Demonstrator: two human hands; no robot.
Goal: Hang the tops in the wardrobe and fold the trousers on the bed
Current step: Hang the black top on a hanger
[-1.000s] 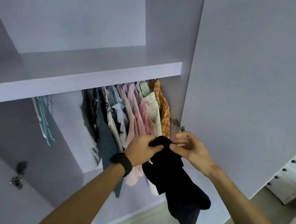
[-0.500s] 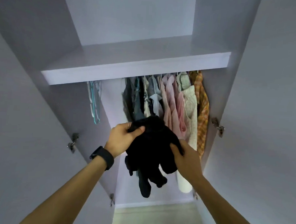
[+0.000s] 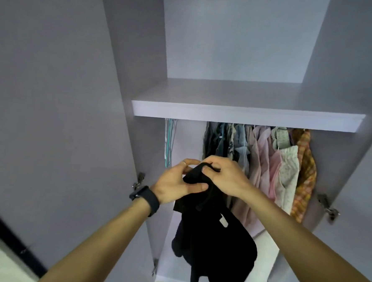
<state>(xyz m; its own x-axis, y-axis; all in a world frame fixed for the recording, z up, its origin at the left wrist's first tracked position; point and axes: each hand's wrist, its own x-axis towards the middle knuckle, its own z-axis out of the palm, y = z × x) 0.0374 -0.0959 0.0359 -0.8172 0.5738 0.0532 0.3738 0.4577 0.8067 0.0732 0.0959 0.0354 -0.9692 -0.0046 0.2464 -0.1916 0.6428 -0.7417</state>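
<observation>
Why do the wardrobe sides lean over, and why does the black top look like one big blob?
Head view: the wide lens makes the wardrobe doors seem to fan outward; head view again, the black top sits in dim light, so its folds barely show; the shelf front edge is the brightest part, and the bottom left corner is smeared with blur.

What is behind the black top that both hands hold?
Hanging clothes, pink and checked among them. The black top covers the lower parts of the dark ones.
</observation>
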